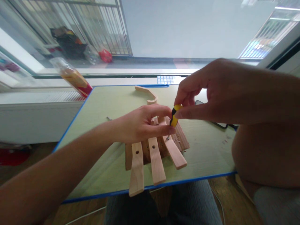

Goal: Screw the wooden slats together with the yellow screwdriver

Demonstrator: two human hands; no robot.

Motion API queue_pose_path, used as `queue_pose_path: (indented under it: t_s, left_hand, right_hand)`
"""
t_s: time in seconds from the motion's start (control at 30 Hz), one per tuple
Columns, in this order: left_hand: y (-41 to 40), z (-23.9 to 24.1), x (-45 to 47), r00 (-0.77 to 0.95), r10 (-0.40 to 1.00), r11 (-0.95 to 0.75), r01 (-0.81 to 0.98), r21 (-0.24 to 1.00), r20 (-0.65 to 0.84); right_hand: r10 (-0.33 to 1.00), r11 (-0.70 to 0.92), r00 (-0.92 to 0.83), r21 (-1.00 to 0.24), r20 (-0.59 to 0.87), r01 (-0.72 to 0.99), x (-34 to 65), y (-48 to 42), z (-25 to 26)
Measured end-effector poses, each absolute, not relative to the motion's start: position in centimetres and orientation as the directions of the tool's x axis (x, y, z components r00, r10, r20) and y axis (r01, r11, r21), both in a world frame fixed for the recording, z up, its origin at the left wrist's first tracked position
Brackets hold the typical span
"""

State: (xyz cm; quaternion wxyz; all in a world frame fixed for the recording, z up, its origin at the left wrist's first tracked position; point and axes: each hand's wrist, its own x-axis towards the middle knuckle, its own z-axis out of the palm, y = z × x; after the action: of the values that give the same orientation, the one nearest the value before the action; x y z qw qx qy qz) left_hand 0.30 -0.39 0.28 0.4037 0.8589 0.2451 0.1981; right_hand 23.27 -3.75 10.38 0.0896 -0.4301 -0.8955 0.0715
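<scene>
the stubby yellow-and-black screwdriver (174, 121) stands tilted above the right-hand wooden arm (176, 155), over the middle of the worktop (206, 156), between its near and far edges. the right hand (206, 93) pinches the top of the handle between thumb and fingers. the left hand (145, 123) lies across the wooden base (183, 137), its thumb and index tips apart near the lower handle; its other fingers are hidden, so i cannot tell whether it is closed on anything. the shaft points down at the screw (167, 138), but the exact meeting of tip and head is too small to make out.

the screwdriver looks light and rigid; its waisted handle, likely plastic, should give fingertips a fair hold, best around the thick part and in line with the screw. the screw is tiny and hard, probably prone to leaning or slipping if not steadied close by. the arm looks like smooth, stiff, fairly light wood, likely to swivel about its one screw, so a hold on both its flat sides near the hole seems best. the middle wooden arm (157, 167) and left wooden arm (136, 179) appear alike; the left one projects past the worktop's near edge, where a bump could catch it.
</scene>
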Motion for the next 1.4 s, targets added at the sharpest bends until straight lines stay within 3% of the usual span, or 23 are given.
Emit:
queue_pose_path:
  t_s: [0.4,0.77,1.17,1.4]
  left_hand:
    - [-0.4,0.3,0.2,0.782,0.606,-0.553,0.286,0.782,0.143]
    - [-0.3,0.4,0.2,0.783,0.602,-0.556,0.271,0.786,0.156]
    - [-0.4,0.8,0.4,0.798,0.587,-0.560,0.278,0.780,0.138]
    - [-0.4,0.3,0.4,0.772,0.621,-0.502,0.263,0.824,0.132]
  right_hand:
    - [0.812,0.583,-0.573,-0.170,0.110,0.794,22.6,-3.5,9.9]
    - [0.836,0.537,-0.549,-0.192,-0.012,0.822,22.0,-3.6,10.2]
    - [0.851,0.525,-0.522,-0.106,0.053,0.845,21.7,-2.6,9.3]
    - [0.835,0.536,-0.550,-0.204,-0.011,0.819,21.6,-2.9,9.7]
